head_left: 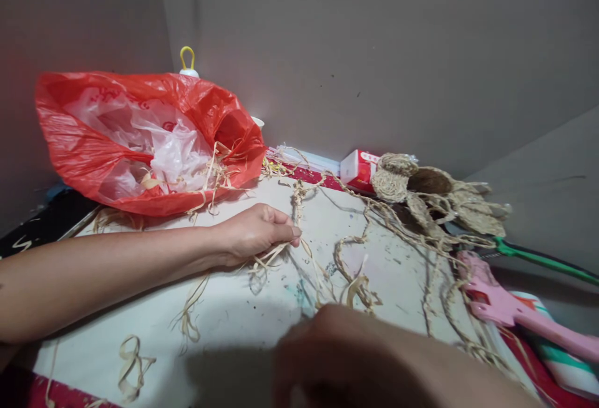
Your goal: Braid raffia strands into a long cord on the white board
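Note:
My left hand (259, 233) is closed in a pinch over the white tabletop (243, 327), its thumb and fingers pressed on a braided straw cord (297, 201). Loose flat straw strands (318, 274) run out below the pinch toward the front. In the foreground my right hand (337, 352) is dark and blurred, near the ends of those strands. Its fingers are hidden, so whether it grips any of them does not show. A longer braided cord (344, 258) winds across the tabletop to the right of my left hand.
A red plastic bag (65, 146) with straw scraps stands at back left. At right lie woven straw pieces (393, 177), a red-and-white box (358, 168), a pink glue gun (496, 302) and a green-handled tool (538, 255). Loose straw curls (131, 367) lie in front.

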`<state>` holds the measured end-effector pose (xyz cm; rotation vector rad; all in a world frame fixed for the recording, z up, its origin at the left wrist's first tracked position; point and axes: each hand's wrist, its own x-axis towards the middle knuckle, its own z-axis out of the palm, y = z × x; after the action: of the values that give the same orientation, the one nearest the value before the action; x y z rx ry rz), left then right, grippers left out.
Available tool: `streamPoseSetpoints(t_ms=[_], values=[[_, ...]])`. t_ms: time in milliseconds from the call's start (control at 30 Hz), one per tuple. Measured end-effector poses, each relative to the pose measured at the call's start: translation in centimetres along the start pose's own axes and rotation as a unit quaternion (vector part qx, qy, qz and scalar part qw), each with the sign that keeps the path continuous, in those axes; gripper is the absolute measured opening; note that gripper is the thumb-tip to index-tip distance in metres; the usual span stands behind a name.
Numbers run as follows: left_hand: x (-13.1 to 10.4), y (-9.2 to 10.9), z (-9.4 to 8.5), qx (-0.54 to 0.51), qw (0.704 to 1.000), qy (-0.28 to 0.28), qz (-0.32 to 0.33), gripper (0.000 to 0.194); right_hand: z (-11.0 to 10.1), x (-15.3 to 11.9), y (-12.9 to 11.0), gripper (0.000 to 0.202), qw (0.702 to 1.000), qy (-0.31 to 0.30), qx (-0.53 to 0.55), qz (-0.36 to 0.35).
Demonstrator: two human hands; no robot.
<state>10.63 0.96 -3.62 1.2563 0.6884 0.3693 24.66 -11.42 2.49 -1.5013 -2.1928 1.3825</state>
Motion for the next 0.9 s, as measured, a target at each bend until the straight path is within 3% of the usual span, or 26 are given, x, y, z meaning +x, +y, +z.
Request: streamPoseSetpoints(t_ms=[33, 133, 167, 200, 233, 333, 433, 567, 733, 900], values=[[0.0, 0.0, 0.0, -0.001, 1.0, -0.003, 0.001, 0.018, -1.1, -0.1, 0.5, 0.022, 0.999, 0.0, 0.037, -0.001], [0.1, 0.0, -0.1, -0.007, 1.0, -0.013, -0.004, 0.018, -3.8, 1.2, 2.9, 0.047, 0.966, 0.24, 0.087, 0.035], [0.1, 0.0, -0.1, -0.009, 1.0, -0.015, -0.005, 0.018, -4.2, 2.0, 3.8, 0.046, 0.946, 0.305, 0.091, 0.055], [0.1, 0.0, -0.1, -0.012, 1.0, -0.016, -0.005, 0.018, -4.3, 2.8, 4.5, 0.044, 0.935, 0.33, 0.105, 0.072], [0.1, 0.0, 0.0, -0.019, 1.0, -0.019, -0.001, 0.018, -4.1, 3.6, 5.0, 0.043, 0.931, 0.331, 0.132, 0.078], [0.3, -0.2, 0.1, -0.052, 0.994, -0.082, 0.044, 0.027, -2.7, 5.3, 5.6, 0.042, 0.939, 0.222, 0.253, 0.069], [0.4, -0.4, 0.2, -0.04, 0.991, -0.106, 0.065, 0.029, -1.4, 5.8, 5.3, 0.044, 0.914, 0.14, 0.371, 0.088], [0.4, -0.3, 0.1, 0.03, 0.996, -0.048, 0.065, 0.016, -1.4, 5.7, 5.5, 0.046, 0.905, 0.136, 0.394, 0.086], [0.2, 0.5, -0.3, 0.116, 0.986, -0.096, 0.075, 0.017, -2.2, 5.7, 6.4, 0.039, 0.919, 0.11, 0.369, 0.086], [-0.1, 1.1, -0.8, 0.178, 0.977, -0.089, 0.069, 0.015, -2.3, 5.8, 6.6, 0.04, 0.876, 0.076, 0.472, 0.057]])
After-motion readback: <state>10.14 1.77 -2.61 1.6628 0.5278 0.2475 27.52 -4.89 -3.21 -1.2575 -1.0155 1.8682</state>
